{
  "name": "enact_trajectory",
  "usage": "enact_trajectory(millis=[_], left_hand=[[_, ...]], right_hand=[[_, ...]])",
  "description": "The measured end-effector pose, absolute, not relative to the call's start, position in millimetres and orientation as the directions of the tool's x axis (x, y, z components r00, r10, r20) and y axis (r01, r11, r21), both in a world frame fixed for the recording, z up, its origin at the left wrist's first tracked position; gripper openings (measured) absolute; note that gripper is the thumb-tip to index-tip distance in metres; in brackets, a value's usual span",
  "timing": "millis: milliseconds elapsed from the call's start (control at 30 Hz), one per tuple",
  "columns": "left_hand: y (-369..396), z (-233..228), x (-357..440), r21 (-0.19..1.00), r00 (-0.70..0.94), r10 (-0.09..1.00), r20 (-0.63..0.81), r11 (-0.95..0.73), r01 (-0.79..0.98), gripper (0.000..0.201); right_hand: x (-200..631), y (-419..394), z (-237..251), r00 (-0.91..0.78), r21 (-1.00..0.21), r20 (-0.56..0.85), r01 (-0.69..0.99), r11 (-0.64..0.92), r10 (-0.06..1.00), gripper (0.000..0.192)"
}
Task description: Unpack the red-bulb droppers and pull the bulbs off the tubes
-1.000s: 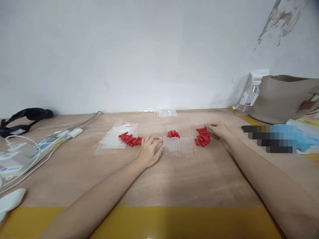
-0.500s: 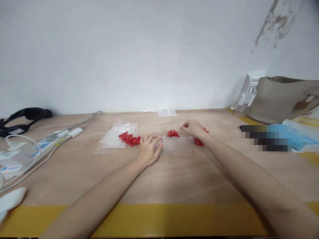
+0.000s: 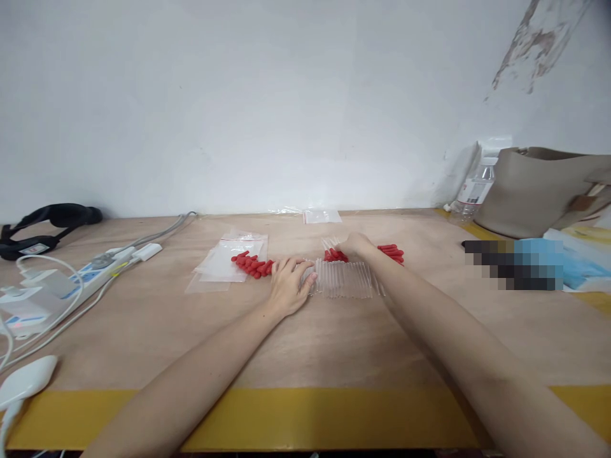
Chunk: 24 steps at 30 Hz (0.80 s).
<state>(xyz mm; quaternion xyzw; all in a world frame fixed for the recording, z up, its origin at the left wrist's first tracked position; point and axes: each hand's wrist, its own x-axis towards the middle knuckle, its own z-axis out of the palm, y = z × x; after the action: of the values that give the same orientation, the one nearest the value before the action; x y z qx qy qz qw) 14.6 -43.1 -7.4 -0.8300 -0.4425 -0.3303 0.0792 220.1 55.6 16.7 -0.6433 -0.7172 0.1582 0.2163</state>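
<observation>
A row of clear tubes [image 3: 346,278] lies side by side on the wooden table [image 3: 334,337]. My left hand [image 3: 287,284] rests at the row's left end, fingers curled against the outermost tubes. My right hand [image 3: 357,245] reaches over the row's far side, fingers bunched down at a small cluster of red-capped tubes [image 3: 335,256]. What those fingers hold is hidden. A pile of red caps [image 3: 252,265] lies left of my left hand, and another pile of red caps [image 3: 392,253] lies right of my right hand.
Clear zip bags [image 3: 229,257] lie behind the left pile and another zip bag [image 3: 322,216] by the wall. A power strip with cables [image 3: 90,273] and a black strap [image 3: 48,222] sit left. A water bottle [image 3: 475,187], beige bag [image 3: 544,187] and blue cloth [image 3: 568,267] stand right.
My right hand left the right red pile and moved left to the capped cluster behind the tube row. My left hand stayed at the row's left end.
</observation>
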Motion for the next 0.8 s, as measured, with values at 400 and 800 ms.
enact_trajectory(millis=[400,800], left_hand=[[-42,-7,13,0.13,0.378,0.659,0.65,-0.587,0.799,0.033],[-61,-2,21,-0.312,0.757,0.286,0.587,-0.783,0.537,0.023]], right_hand=[[231,-4,40,0.005,-0.528,0.21,0.842,0.109,0.978,0.026],[230,-90,-5,-0.423,-0.458,0.521,0.595,0.661,0.741,0.021]])
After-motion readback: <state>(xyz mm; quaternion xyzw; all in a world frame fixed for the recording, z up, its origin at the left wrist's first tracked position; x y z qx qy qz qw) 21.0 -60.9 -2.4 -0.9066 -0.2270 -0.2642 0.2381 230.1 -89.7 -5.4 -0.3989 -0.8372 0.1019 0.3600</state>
